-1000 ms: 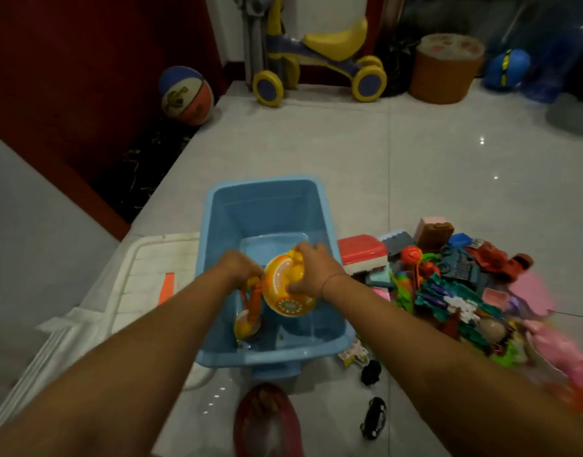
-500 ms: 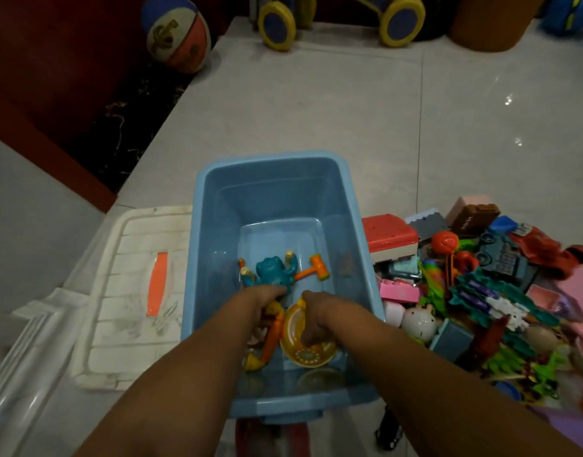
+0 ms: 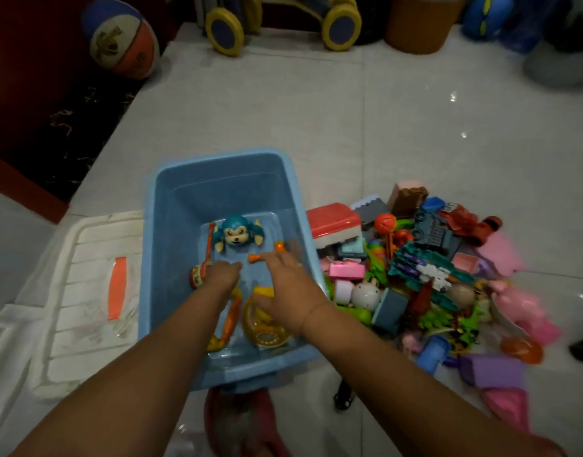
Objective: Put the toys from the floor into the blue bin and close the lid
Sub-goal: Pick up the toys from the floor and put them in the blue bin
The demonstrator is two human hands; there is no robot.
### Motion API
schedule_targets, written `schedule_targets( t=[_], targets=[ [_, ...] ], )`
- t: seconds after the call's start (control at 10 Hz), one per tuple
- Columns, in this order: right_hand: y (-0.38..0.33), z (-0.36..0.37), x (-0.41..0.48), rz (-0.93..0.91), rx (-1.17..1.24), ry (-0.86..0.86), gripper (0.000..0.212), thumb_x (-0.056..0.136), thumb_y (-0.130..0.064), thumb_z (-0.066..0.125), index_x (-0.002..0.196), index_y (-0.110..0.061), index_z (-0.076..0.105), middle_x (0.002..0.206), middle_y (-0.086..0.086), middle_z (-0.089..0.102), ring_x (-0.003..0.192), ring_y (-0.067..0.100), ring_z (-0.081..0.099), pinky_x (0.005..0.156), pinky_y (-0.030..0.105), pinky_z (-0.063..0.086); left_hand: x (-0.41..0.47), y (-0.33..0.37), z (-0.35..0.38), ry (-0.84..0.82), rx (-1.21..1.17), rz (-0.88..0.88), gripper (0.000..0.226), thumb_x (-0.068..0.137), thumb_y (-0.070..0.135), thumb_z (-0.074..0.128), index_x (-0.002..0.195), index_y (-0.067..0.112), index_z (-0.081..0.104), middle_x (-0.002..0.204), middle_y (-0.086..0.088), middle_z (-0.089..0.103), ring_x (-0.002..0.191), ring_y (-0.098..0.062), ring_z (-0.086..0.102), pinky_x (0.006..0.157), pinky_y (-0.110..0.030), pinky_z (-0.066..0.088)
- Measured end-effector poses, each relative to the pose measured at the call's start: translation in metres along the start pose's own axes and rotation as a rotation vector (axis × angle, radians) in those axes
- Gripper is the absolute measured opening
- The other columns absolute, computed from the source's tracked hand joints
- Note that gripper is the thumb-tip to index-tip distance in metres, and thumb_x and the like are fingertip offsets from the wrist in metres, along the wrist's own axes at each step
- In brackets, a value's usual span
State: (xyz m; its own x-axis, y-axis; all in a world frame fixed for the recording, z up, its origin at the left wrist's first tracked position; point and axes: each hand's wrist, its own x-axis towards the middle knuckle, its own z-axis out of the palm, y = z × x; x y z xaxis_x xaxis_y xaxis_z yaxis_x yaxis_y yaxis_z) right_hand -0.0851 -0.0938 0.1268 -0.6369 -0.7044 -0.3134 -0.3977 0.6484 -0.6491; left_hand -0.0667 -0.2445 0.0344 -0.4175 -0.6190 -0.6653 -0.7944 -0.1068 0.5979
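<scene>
The blue bin [image 3: 171,206] stands open on the floor. Inside lie a blue monkey toy [image 3: 238,234], a small orange hammer [image 3: 267,253], an orange handset [image 3: 230,319] and a yellow toy phone [image 3: 265,331]. My left hand [image 3: 219,274] and my right hand [image 3: 288,282] both hover inside the bin above these toys, fingers relaxed and holding nothing. The white lid [image 3: 85,291] with an orange latch lies flat to the left of the bin. A heap of mixed toys [image 3: 425,278] sits on the floor right of the bin.
A basketball [image 3: 123,37] rests at the far left by a dark wall. A yellow ride-on toy [image 3: 280,24] and an orange stool [image 3: 422,21] stand at the back. A small black toy car [image 3: 343,395] lies on the tiles in front of the bin.
Both hands lowered the yellow phone and its handset into the bin, let go and lifted off. The camera tilted down.
</scene>
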Motion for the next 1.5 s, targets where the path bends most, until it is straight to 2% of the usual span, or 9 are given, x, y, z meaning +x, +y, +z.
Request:
schedule_targets(
  t=[0.1,0.2,0.3,0.4,0.7,0.8,1.0,1.3,1.5],
  targets=[
    [0.025,-0.040,-0.053,-0.153,0.163,0.543,0.035,0.083,-0.015,0.056,0.118,-0.012,0.053,0.115,0.006,0.054,0.107,0.016,0.050,0.092,0.026,0.041,-0.054,0.042,0.010,0.091,-0.010,0.150,0.027,0.092,0.010,0.046,0.112,-0.003,0.060,0.108,-0.022,0.061,0.103,-0.033,0.056,0.081,-0.026,0.044],
    [0.091,-0.056,-0.098,0.099,0.248,0.878,0.024,0.082,-0.006,0.055,0.105,-0.012,0.058,0.100,0.003,0.056,0.092,0.017,0.055,0.082,0.031,0.048,-0.084,0.062,0.038,0.135,-0.049,0.331,0.018,0.089,0.011,0.048,0.100,0.006,0.061,0.090,-0.013,0.059,0.089,-0.024,0.053,0.068,-0.022,0.045],
    [0.173,-0.050,-0.125,0.501,0.419,0.895,0.026,0.079,-0.007,0.062,0.104,-0.008,0.057,0.100,0.012,0.057,0.089,0.025,0.056,0.083,0.044,0.050,-0.125,0.078,0.065,0.142,-0.044,0.503,0.031,0.090,0.015,0.051,0.120,0.010,0.057,0.120,-0.010,0.060,0.110,-0.027,0.056,0.096,-0.036,0.046],
    [0.224,-0.040,-0.132,0.691,0.581,0.765,0.049,0.073,-0.026,0.073,0.110,-0.001,0.052,0.103,0.013,0.052,0.097,0.028,0.052,0.085,0.040,0.045,-0.163,0.081,0.102,0.054,0.011,0.689,0.029,0.089,0.008,0.051,0.117,0.011,0.060,0.116,-0.006,0.061,0.106,-0.021,0.057,0.093,-0.030,0.045],
    [0.240,-0.014,-0.071,0.824,0.692,0.553,0.069,0.066,-0.043,0.078,0.118,-0.013,0.043,0.119,0.012,0.054,0.105,0.031,0.056,0.090,0.038,0.047,-0.138,-0.002,0.220,-0.418,0.642,0.620,0.076,0.080,0.012,0.066,0.146,0.011,0.028,0.149,-0.015,0.031,0.137,-0.032,0.032,0.109,-0.037,0.031],
    [0.252,-0.009,-0.064,0.873,0.644,0.535,0.064,0.066,-0.031,0.077,0.118,-0.012,0.045,0.117,0.014,0.057,0.105,0.033,0.058,0.088,0.038,0.048,-0.123,-0.015,0.232,-0.411,0.925,0.743,0.098,0.078,0.024,0.069,0.151,0.024,0.004,0.159,-0.007,0.008,0.142,-0.034,0.017,0.113,-0.041,0.026],
    [0.266,-0.019,-0.101,0.775,0.866,0.594,0.040,0.074,0.003,0.067,0.113,-0.002,0.059,0.113,0.019,0.064,0.096,0.025,0.060,0.083,0.033,0.047,-0.112,-0.012,0.241,-0.378,1.131,1.080,0.095,0.072,0.020,0.071,0.148,0.017,0.016,0.153,-0.007,0.023,0.129,-0.030,0.038,0.096,-0.041,0.041],
    [0.143,-0.117,-0.124,0.301,1.179,0.867,0.018,0.084,-0.007,0.060,0.097,-0.019,0.058,0.092,0.000,0.067,0.085,0.020,0.068,0.068,0.030,0.058,-0.185,0.048,0.154,-0.218,0.365,0.987,0.077,0.063,0.028,0.081,0.126,0.022,0.036,0.113,0.005,0.039,0.095,-0.010,0.048,0.070,-0.028,0.047],
    [0.026,-0.076,-0.060,0.128,1.187,0.438,0.038,0.078,-0.018,0.071,0.111,-0.010,0.053,0.111,0.016,0.066,0.094,0.029,0.068,0.079,0.050,0.057,-0.178,0.029,0.006,0.293,0.164,0.794,0.076,0.053,0.020,0.087,0.117,0.015,0.047,0.115,-0.003,0.047,0.103,-0.016,0.050,0.084,-0.024,0.044]
  ],
)
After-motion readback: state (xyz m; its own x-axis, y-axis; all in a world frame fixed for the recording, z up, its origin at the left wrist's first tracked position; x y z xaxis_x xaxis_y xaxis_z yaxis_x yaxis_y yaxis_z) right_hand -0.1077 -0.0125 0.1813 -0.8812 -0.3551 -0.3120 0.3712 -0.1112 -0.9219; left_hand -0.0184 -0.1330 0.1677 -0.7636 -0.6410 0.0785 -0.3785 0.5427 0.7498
